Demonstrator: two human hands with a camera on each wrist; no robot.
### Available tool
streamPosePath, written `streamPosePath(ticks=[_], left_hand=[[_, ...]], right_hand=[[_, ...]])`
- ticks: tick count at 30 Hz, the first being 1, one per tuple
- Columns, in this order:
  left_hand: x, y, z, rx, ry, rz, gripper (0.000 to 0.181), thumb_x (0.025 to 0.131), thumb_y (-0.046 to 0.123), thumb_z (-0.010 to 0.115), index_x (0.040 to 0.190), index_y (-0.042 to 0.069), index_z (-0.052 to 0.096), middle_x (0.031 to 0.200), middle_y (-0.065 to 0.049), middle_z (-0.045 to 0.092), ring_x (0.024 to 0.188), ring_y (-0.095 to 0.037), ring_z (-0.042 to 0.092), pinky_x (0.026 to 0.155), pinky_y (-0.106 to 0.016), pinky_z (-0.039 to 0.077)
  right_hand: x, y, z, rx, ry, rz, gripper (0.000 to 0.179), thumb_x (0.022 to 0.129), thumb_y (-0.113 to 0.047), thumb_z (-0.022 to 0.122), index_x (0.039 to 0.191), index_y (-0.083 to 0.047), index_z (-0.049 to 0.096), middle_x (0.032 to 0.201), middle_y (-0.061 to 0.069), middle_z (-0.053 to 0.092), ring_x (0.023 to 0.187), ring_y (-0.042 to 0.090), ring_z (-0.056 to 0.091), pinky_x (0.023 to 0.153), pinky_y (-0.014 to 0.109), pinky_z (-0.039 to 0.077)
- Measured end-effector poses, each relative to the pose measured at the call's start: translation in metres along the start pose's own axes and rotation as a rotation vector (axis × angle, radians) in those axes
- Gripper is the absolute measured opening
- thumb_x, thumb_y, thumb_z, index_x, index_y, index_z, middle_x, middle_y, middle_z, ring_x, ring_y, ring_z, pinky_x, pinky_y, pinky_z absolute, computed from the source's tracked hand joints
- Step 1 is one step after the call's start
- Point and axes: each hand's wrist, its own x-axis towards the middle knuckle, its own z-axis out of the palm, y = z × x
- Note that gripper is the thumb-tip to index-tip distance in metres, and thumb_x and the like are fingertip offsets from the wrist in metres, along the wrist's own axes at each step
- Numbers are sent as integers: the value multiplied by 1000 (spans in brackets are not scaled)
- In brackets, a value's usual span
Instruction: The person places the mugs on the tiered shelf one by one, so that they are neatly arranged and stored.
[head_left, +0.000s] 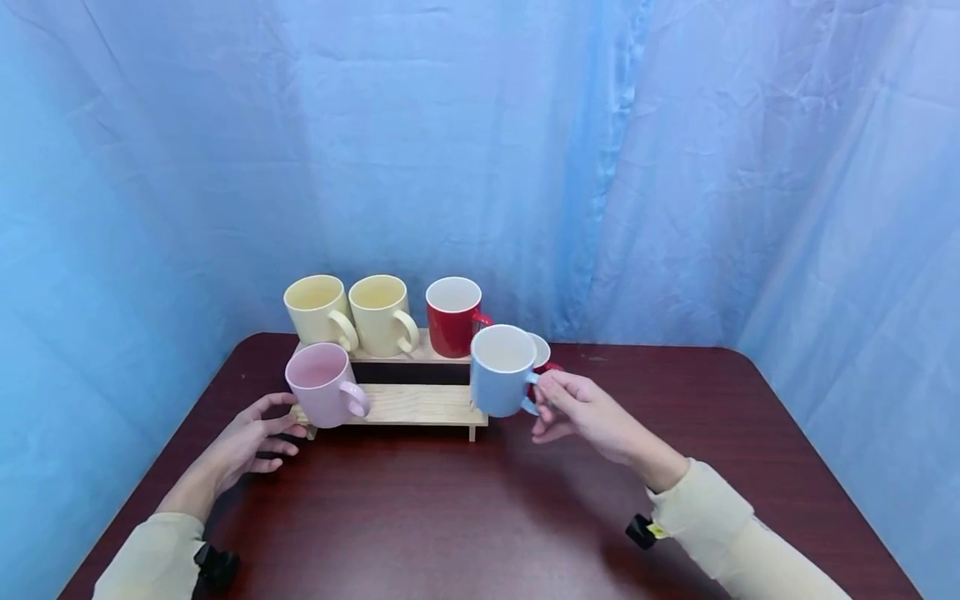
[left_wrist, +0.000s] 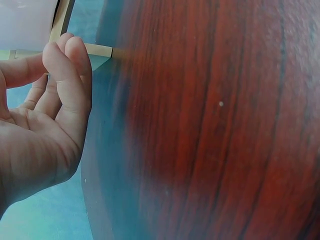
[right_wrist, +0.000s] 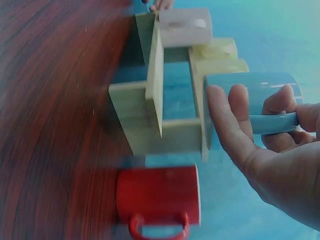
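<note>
My right hand [head_left: 588, 414] holds a light blue mug [head_left: 501, 371] upright by its handle. In the right wrist view, the blue mug [right_wrist: 255, 92] is raised above the lower board of a two-tier wooden rack [head_left: 420, 403], near its right end. At the rack's left end, my left hand [head_left: 243, 443] grips the end of the lower board with its fingertips; its other fingers are loosely bent. Close by, a pink mug [head_left: 322, 387] sits on the left of that lower board, handle to the right.
Two yellow mugs [head_left: 311, 308] and a red mug [head_left: 452, 321] stand on the upper board. A second red mug [right_wrist: 157, 195] stands on the dark wood table [head_left: 420, 517] just right of the rack, mostly behind the blue mug in the head view. Blue curtains [head_left: 450, 150] surround the table.
</note>
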Motion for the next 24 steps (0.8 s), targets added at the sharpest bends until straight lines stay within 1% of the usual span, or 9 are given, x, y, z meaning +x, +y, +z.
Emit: streamPosePath(ticks=[5, 9, 12, 19, 24], left_hand=[[-1, -2, -1, -3, -3, -2, 55, 104, 29, 57, 151, 15, 31, 109, -9, 70, 85, -26, 68, 65, -35, 58], [-2, -3, -2, -2, 1, -6, 54, 105, 28, 56, 150, 15, 31, 108, -8, 70, 84, -24, 68, 65, -35, 58], [-2, -3, -1, 0, 4, -7, 53, 105, 27, 56, 150, 14, 31, 107, -8, 70, 84, -24, 68, 65, -35, 58], [-2, -2, -1, 3, 5, -9, 53, 105, 26, 55, 150, 14, 31, 108, -9, 70, 82, -23, 67, 65, -35, 58], [-3, -1, 0, 5, 5, -7, 52, 105, 26, 55, 150, 14, 32, 109, -10, 70, 82, -23, 67, 64, -34, 58]], right_hand=[[20, 2, 27, -37, -72, 1, 28, 110, -21, 45, 99, 5, 48, 79, 13, 49, 78, 32, 67, 82, 54, 58], [36, 5, 46, -48, -103, 13, 29, 110, -19, 46, 102, 9, 48, 80, 13, 51, 78, 32, 66, 81, 51, 59], [48, 8, 59, -43, -108, 25, 30, 109, -19, 47, 104, 11, 47, 80, 13, 53, 77, 30, 66, 81, 50, 59], [72, 16, 85, -6, -98, 42, 25, 108, -19, 50, 101, 5, 50, 81, 12, 54, 77, 27, 64, 82, 46, 59], [85, 28, 100, 37, -93, 60, 30, 109, -22, 50, 103, 8, 50, 79, 10, 54, 75, 24, 65, 80, 44, 60]])
